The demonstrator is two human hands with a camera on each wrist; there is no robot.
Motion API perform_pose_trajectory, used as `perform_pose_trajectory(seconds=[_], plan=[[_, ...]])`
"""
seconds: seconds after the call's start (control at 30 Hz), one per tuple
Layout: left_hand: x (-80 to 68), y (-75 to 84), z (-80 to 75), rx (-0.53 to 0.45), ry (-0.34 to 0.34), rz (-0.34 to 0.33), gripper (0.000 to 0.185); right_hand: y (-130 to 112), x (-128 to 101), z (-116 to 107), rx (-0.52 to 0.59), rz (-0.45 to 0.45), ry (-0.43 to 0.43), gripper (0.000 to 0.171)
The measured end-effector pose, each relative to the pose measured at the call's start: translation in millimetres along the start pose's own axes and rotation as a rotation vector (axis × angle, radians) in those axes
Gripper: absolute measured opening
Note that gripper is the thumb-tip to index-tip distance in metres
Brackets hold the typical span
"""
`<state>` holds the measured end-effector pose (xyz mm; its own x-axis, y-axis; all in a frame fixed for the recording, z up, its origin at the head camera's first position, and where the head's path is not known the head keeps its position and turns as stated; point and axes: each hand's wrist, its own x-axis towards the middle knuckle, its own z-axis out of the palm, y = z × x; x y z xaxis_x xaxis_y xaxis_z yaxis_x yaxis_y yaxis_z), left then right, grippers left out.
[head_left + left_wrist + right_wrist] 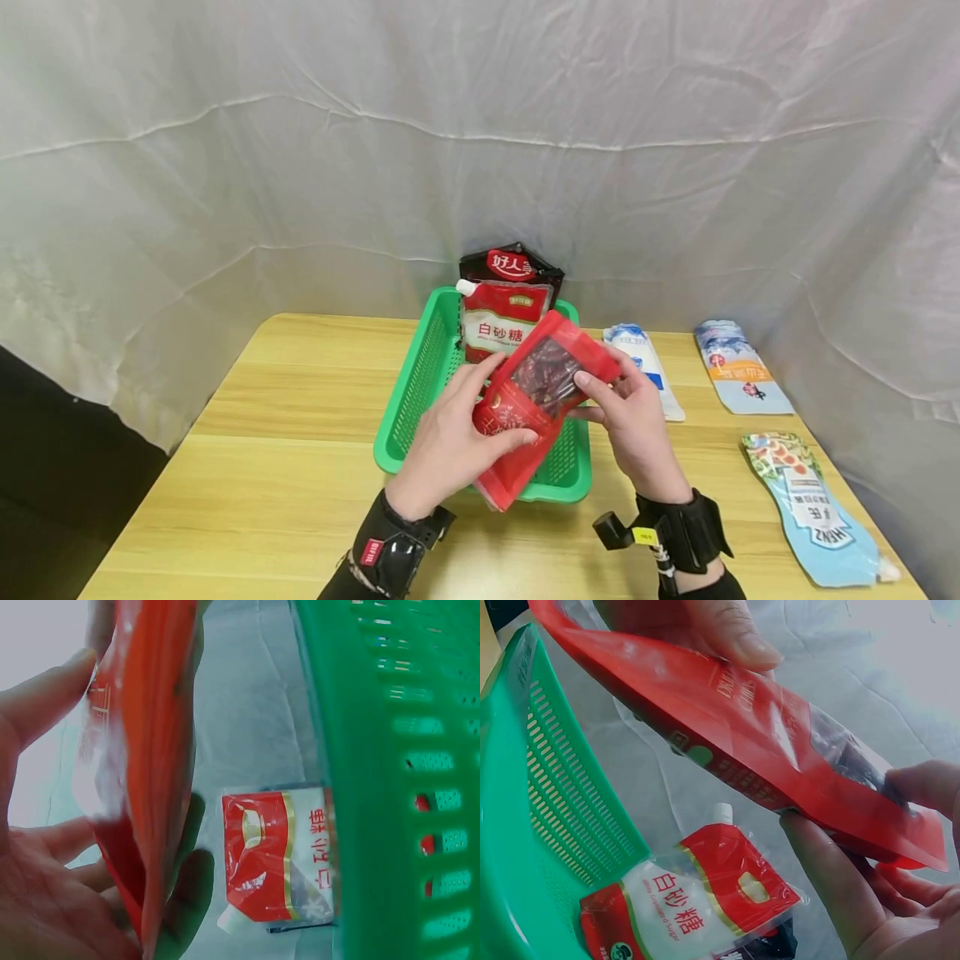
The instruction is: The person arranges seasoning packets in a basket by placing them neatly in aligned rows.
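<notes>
Both hands hold a red pouch of dried fruit (546, 375) tilted above the front of a green plastic basket (408, 379). My left hand (448, 433) grips the pouch's lower left side, thumb across its front and fingers behind. The upper right end is pinched by my right hand (633, 408), thumb on the clear window that shows dark wrinkled pieces. Inside the basket a red and white bag of white granulated sugar (491, 333) with a white spout cap stands upright. Behind it leans a black packet with a red label (512, 265).
On the wooden table (285, 417) right of the basket lie a white and blue pouch (647, 358), a blue and orange pouch (742, 371) and a light blue Heinz spouted pouch (813, 517). A grey cloth (360, 183) hangs behind the table and along its sides.
</notes>
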<state>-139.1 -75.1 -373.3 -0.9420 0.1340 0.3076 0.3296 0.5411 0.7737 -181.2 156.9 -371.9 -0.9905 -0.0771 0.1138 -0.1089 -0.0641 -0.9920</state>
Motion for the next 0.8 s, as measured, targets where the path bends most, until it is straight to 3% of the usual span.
perform_pose_trajectory(seconds=[0.2, 0.33, 0.57, 0.67, 0.8], plan=[[1.5, -7.5, -9.7, -0.02, 0.124, 0.012, 0.089, -1.5, 0.5, -0.5, 0.104, -0.008, 0.068, 0.041], [3.5, -12.8, -14.9, -0.106, 0.16, -0.035, 0.091, -3.1, 0.1, -0.8, 0.176, -0.022, 0.089, 0.037], [8.7, -18.8, -14.4, -0.346, 0.075, -0.181, 0.084, -2.4, 0.9, 0.9, 0.321, -0.065, 0.106, 0.037], [9.7, -20.1, -10.8, -0.428, 0.021, -0.184, 0.074, -1.8, 0.8, 3.2, 0.379, -0.078, 0.105, 0.038], [10.0, -19.7, -6.7, -0.448, -0.01, -0.16, 0.064, -0.6, -0.4, 7.3, 0.398, -0.075, 0.104, 0.037]])
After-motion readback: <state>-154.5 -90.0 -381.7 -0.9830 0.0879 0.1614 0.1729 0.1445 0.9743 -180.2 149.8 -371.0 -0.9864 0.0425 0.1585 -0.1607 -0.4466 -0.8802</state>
